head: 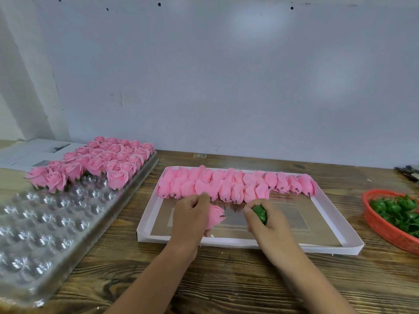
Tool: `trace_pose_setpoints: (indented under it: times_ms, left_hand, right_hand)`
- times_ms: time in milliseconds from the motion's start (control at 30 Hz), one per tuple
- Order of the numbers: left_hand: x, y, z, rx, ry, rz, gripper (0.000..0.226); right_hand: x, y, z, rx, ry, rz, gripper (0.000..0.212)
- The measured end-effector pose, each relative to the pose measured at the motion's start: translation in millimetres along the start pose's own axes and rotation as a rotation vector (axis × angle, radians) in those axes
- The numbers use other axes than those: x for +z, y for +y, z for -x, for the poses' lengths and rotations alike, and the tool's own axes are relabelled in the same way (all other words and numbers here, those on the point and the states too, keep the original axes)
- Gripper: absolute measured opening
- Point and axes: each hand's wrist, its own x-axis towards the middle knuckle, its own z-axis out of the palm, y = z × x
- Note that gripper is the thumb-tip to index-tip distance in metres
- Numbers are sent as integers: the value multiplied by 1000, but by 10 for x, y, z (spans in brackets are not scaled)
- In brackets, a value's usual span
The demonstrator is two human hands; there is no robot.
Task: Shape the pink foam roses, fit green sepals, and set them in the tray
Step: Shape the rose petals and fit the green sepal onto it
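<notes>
My left hand (191, 214) grips a pink foam rose bud (215, 217) over the shallow white box (249, 242), its dark stem tip pointing right. My right hand (263, 220) holds a green sepal (260, 213) just to the right of that bud, a small gap between them. Two rows of unshaped pink buds (235, 185) lie along the far side of the box. At the left, a clear plastic tray (45, 225) with round cells carries several finished roses (97, 164) at its far end.
A red plastic basket (385, 225) at the right edge holds several green sepals (394, 210). White papers (34, 152) lie behind the clear tray. Dark tools (408, 172) rest at the far right. A pale wall stands close behind the wooden table (226, 279).
</notes>
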Motion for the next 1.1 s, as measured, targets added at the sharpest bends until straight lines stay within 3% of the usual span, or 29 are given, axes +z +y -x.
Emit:
trace_pose_setpoints:
  times_ms: [200,467,633,800,933,1100]
  left_hand:
    - [-8,15,12,6,-14,-2,40]
    - [-3,13,11,1,-8,-6,41]
    - [-4,19,24,7,-9,-10,42]
    - [3,43,54,38,-6,-28,43]
    - [40,67,120,54,-26,8,43]
    - [76,75,181,31,-64,21,40]
  right_hand:
    - [19,-69,15,-13,43,54,51]
    - [68,-87,40,62,80,-49,48]
    - [98,-110,44,172,14,-205,46]
    - [117,-143,13,331,51,-269,45]
    - [145,-123,63,208,10,-129,47]
    - [235,-200,139,8,10,-193,35]
